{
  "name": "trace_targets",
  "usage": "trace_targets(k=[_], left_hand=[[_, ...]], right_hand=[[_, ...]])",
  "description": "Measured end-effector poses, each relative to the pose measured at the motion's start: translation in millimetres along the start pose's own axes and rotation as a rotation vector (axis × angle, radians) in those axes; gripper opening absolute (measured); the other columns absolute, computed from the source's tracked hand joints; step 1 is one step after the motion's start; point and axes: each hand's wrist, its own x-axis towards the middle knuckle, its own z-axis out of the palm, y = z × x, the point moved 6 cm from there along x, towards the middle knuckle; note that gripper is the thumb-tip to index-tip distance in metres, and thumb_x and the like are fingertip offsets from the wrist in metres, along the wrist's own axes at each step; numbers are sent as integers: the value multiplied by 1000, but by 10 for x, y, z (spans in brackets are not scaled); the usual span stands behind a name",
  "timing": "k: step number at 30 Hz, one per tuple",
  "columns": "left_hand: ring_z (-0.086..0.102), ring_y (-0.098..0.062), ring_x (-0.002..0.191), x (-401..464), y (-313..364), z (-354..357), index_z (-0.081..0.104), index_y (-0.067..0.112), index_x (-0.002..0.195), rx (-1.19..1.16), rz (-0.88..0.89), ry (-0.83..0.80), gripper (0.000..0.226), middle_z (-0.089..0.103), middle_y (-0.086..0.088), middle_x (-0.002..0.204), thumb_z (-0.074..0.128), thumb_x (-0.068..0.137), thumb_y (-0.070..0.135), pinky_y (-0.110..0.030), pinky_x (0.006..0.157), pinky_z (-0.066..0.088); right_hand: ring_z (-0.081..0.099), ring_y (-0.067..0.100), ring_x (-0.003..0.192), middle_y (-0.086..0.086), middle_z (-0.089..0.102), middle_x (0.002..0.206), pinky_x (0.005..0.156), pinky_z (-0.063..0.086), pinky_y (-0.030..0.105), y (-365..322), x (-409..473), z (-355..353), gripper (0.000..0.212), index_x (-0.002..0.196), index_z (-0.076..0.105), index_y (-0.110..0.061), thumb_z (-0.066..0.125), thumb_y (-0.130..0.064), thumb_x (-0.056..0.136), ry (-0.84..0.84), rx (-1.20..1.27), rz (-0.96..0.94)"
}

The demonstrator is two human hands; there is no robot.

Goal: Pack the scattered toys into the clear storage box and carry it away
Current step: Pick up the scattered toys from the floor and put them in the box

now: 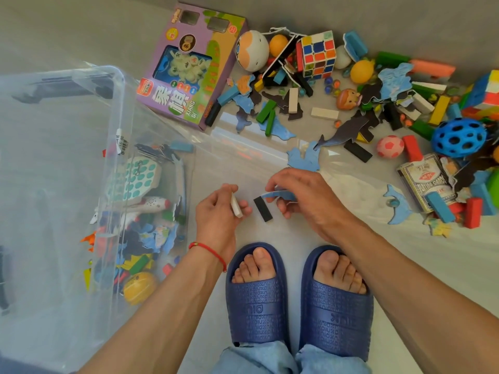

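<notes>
The clear storage box (pixel 118 85) stands on the floor at the left, with several toys, blocks and puzzle pieces in its bottom. My left hand (pixel 216 214) hovers right of the box and holds a white block (pixel 236 205) between thumb and fingers. My right hand (pixel 302 195) grips a blue puzzle piece (pixel 279 195) and a black block (pixel 263 209) just beside the left hand. More scattered toys lie across the floor at the upper right: a Rubik's cube (pixel 318 54), coloured blocks, balls, marbles and blue puzzle pieces.
A purple chess-set carton (pixel 189 68) lies beyond the box. A deck of playing cards (pixel 426 182), a blue holed ball (pixel 459 137) and a pink ball (pixel 390 147) lie at the right. My feet in blue slippers (pixel 256 298) stand below the hands.
</notes>
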Motion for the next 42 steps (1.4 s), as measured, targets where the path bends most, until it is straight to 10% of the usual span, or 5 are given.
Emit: trace_targets(k=[15,24,31,37,42], left_hand=[[25,-18,48,-23,-10,22,34,16,60,-195,-198,-254,24,34,-5,61,30,81,27,-29,50,10],[38,-19,46,205,332,681,45,17,59,300,25,-255,40,52,-4,58,45,97,31,-25,44,26],[61,-25,85,176,419,1155,60,12,96,986,583,-268,26,67,-7,87,45,102,31,-36,73,48],[62,-34,101,194,324,1264,49,13,122,1071,515,-265,26,67,-17,108,49,101,28,-45,87,51],[62,-28,97,173,154,1150,55,13,108,920,351,-312,17,66,-10,102,52,99,26,-36,82,49]], right_hand=[[61,28,90,8,61,102,64,32,33,175,58,457,41,110,54,-15,51,-53,96,209,-1472,-193],[60,19,63,12,67,78,45,48,25,84,-94,-215,12,90,64,-8,65,-20,93,144,449,131],[61,23,50,7,70,66,44,52,33,-17,-21,-850,17,79,72,-11,67,-27,80,609,-318,44],[66,28,97,4,74,99,80,54,38,-93,200,-689,34,105,72,-16,69,-42,81,786,-697,9],[72,25,72,9,71,89,67,62,41,89,251,-687,39,95,69,-10,82,-35,68,702,-377,307]])
